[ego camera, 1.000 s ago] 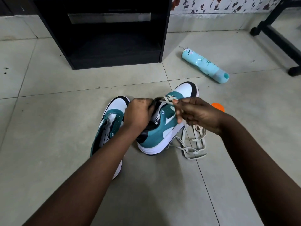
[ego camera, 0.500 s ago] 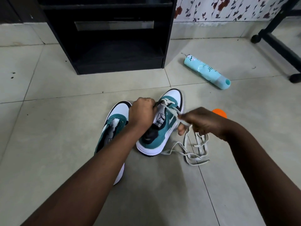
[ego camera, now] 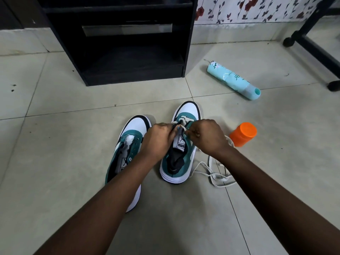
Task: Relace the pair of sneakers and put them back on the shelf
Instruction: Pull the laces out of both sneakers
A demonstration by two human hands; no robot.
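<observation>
Moved: right hand point(ego camera: 206, 138) has come back in from its outward pull and now meets left hand point(ego camera: 159, 139) over the sneaker point(ego camera: 181, 150)
Grip: both hands pinch the lace point(ego camera: 182, 127) at the upper eyelets, shoe flat on floor
Below the grip: slack lace trails right
Technique: probably feed the tip squarely, keep tension even
Beside: second sneaker point(ego camera: 128, 153), unlaced; shelf point(ego camera: 128, 57) beyond

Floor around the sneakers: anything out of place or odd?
Yes. A teal bottle lies on its side on the floor right of the shelf. An orange jar sits tilted beside loose laces.
</observation>
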